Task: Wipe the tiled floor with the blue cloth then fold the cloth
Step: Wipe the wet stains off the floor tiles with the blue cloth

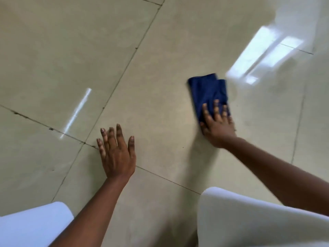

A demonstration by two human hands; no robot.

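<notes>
Dark blue cloth (208,91) on glossy beige tiled floor (62,50) with dark grout lines (124,68); white trousers (249,220).

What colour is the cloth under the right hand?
Dark blue cloth, plain; seen in the head view.

One blue cloth (208,91), two hands (left (116,154), right (218,127)), two white-clad knees (249,220)

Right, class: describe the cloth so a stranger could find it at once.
Start from the beige tiled floor with its dark grout lines. Follow the right hand, flat on the floor, to the blue cloth under its fingers. It is the only dark blue thing there.
</notes>
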